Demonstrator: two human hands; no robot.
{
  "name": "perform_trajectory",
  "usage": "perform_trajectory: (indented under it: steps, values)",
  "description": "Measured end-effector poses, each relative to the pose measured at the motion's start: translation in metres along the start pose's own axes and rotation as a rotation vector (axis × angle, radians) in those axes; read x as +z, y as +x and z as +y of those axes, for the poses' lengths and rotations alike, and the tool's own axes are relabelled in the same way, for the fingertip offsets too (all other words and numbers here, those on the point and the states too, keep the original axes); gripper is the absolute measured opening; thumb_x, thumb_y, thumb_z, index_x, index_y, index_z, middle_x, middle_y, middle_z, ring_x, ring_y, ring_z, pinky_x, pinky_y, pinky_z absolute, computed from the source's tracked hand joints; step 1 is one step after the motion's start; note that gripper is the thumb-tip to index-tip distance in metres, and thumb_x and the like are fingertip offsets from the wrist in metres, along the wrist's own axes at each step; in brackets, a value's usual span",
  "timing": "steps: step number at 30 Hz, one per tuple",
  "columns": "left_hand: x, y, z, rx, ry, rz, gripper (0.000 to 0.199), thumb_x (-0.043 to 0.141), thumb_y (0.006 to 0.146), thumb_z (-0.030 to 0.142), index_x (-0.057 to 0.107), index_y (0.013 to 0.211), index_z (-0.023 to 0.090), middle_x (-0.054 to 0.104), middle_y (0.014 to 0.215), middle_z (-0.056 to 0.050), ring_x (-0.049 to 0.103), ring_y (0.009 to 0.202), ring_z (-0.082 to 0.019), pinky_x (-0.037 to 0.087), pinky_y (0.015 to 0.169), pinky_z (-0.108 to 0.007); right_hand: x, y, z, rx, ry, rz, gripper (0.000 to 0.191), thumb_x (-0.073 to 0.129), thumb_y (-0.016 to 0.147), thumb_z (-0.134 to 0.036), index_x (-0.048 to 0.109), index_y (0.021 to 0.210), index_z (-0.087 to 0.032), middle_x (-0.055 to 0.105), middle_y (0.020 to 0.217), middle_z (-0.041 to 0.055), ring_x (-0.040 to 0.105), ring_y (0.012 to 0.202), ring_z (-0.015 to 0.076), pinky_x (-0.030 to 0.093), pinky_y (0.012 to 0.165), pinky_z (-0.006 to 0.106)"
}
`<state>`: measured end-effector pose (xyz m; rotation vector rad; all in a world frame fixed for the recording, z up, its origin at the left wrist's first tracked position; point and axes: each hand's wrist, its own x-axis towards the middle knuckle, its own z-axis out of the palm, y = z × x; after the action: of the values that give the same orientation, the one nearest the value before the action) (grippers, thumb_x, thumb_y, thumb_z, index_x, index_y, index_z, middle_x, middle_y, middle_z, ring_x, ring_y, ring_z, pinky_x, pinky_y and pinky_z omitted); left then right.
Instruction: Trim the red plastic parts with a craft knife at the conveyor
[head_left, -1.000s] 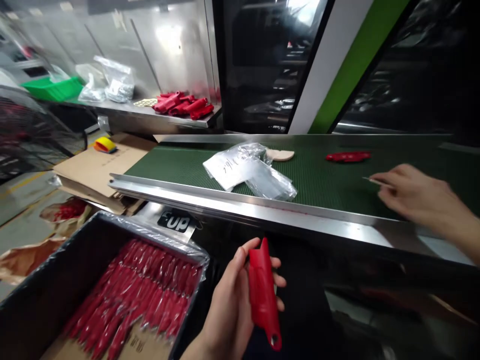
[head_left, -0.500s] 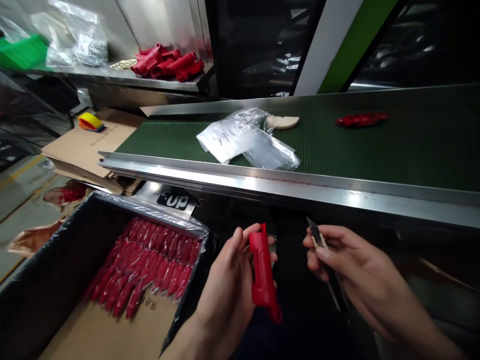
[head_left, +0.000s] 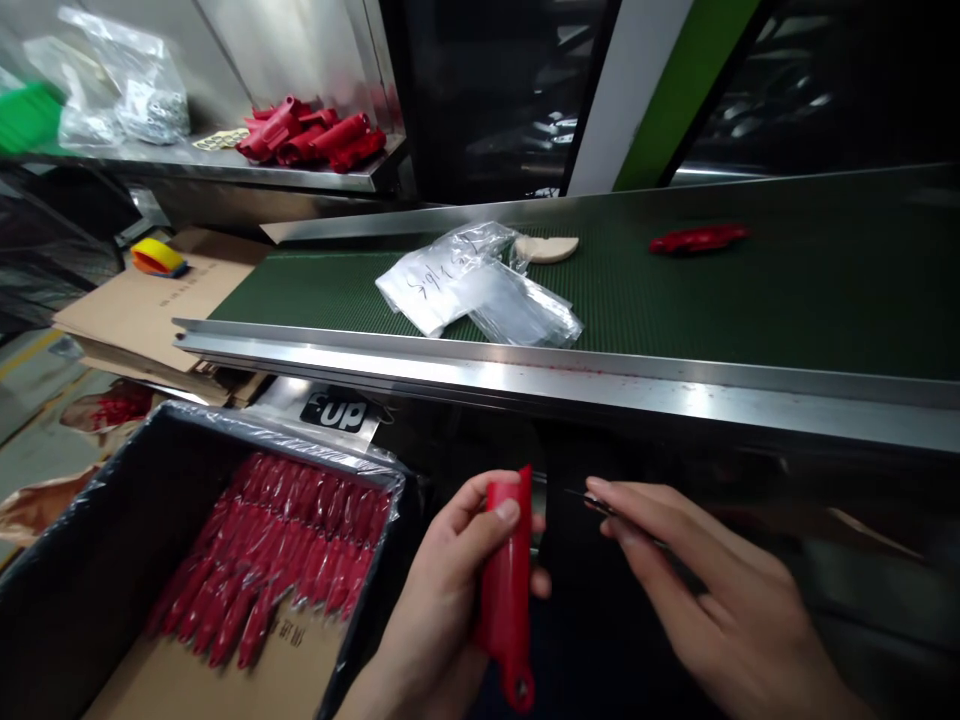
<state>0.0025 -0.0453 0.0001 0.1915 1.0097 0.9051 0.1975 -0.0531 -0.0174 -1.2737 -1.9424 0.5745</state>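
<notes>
Black label point(head_left: 334, 411) below the belt point(head_left: 315, 285): I read "UP" | white bag point(head_left: 420, 288): handwriting, illegible from here | stacked cardboard point(head_left: 135, 312): print too small

Your sole view is taken from the camera worn on your head, facing forward and down, with your left hand point(head_left: 450, 570) and right hand point(head_left: 720, 590) close to the lens at the lower part of the frame. The green conveyor belt point(head_left: 630, 310) crosses at middle range beyond them, with the steel shelf point(head_left: 262, 176) farther off at upper left. You look down into the lined box point(head_left: 97, 540) at near range, lower left, its near end cut by the frame.
</notes>
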Motion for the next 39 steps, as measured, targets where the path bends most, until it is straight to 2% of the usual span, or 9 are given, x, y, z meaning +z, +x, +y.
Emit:
perform_trajectory:
  steps: [3,5,10,15,19,22,25,31,39]
  values:
    - [0.0,-0.001,-0.003,0.005,-0.119,-0.088,0.029,0.067,0.086,0.019,0.06,0.113,0.013,0.071,0.097,-0.014,0.069,0.083,-0.018,0.055,0.077,-0.023,-0.005,0.008,-0.005,-0.016,-0.024,0.04,0.041,0.051,0.092,-0.01,0.057,0.128,-0.028,0.065,0.119,-0.0006,0.065,0.1,0.0081,0.054,0.086,0.015]
    - [0.001,0.0,-0.004,-0.003,-0.206,-0.091,0.025,0.065,0.086,0.016,0.061,0.11,0.013,0.071,0.096,-0.014,0.069,0.088,-0.02,0.056,0.081,-0.027,-0.006,0.011,-0.008,-0.009,0.004,0.037,0.04,0.051,0.092,-0.01,0.057,0.128,-0.027,0.065,0.119,-0.0017,0.064,0.101,0.0066,0.052,0.088,0.012]
    - [0.004,0.004,-0.009,-0.054,-0.32,-0.121,0.022,0.043,0.095,0.02,0.061,0.106,0.013,0.065,0.093,-0.01,0.064,0.074,-0.016,0.05,0.05,-0.021,-0.001,0.014,-0.012,-0.011,0.076,-0.002,0.038,0.048,0.093,-0.009,0.056,0.126,-0.026,0.065,0.118,-0.003,0.062,0.105,0.0041,0.048,0.091,0.008]
    - [0.007,-0.004,-0.016,0.022,-0.169,-0.188,0.022,0.044,0.097,0.03,0.061,0.101,0.016,0.061,0.091,-0.005,0.053,0.061,-0.01,0.039,0.044,-0.015,-0.006,0.018,-0.014,-0.17,-0.052,0.007,0.042,0.047,0.091,-0.002,0.057,0.128,-0.017,0.061,0.118,0.0047,0.058,0.108,0.0091,0.048,0.094,0.02]
    - [0.009,-0.009,-0.019,0.135,-0.056,-0.246,0.02,0.041,0.098,0.03,0.057,0.098,0.018,0.064,0.09,-0.005,0.058,0.058,-0.012,0.041,0.051,-0.019,-0.015,0.017,-0.015,-0.269,-0.181,-0.02,0.043,0.048,0.089,0.001,0.058,0.127,-0.016,0.063,0.113,0.0078,0.058,0.103,0.0146,0.05,0.081,0.029]
    - [0.008,-0.008,-0.021,0.192,-0.039,-0.28,0.02,0.043,0.097,0.031,0.058,0.097,0.018,0.065,0.084,-0.005,0.061,0.061,-0.014,0.043,0.054,-0.021,-0.018,0.014,-0.016,-0.291,-0.244,-0.065,0.043,0.05,0.088,-0.001,0.059,0.127,-0.018,0.063,0.118,0.0075,0.057,0.107,0.0179,0.048,0.084,0.034]
    - [0.007,-0.008,-0.022,0.182,-0.058,-0.271,0.017,0.047,0.096,0.032,0.059,0.097,0.019,0.058,0.073,-0.001,0.059,0.059,-0.014,0.043,0.053,-0.021,-0.02,0.011,-0.016,-0.314,-0.281,-0.094,0.046,0.052,0.088,-0.005,0.058,0.131,-0.022,0.062,0.123,0.007,0.057,0.111,0.0202,0.046,0.088,0.036]
    - [0.004,-0.01,-0.022,0.128,-0.071,-0.296,0.017,0.049,0.095,0.035,0.057,0.097,0.02,0.064,0.087,-0.006,0.056,0.058,-0.012,0.041,0.05,-0.019,-0.02,0.013,-0.02,-0.288,-0.282,-0.058,0.047,0.052,0.086,-0.002,0.059,0.129,-0.021,0.061,0.124,0.0073,0.056,0.113,0.0207,0.044,0.092,0.038]
    - [0.004,-0.012,-0.022,0.118,-0.071,-0.296,0.017,0.047,0.096,0.034,0.058,0.096,0.021,0.065,0.084,-0.005,0.053,0.052,-0.01,0.039,0.046,-0.017,-0.021,0.01,-0.017,-0.313,-0.294,-0.066,0.047,0.052,0.086,-0.003,0.06,0.128,-0.02,0.062,0.122,0.0076,0.057,0.112,0.0212,0.045,0.09,0.037]
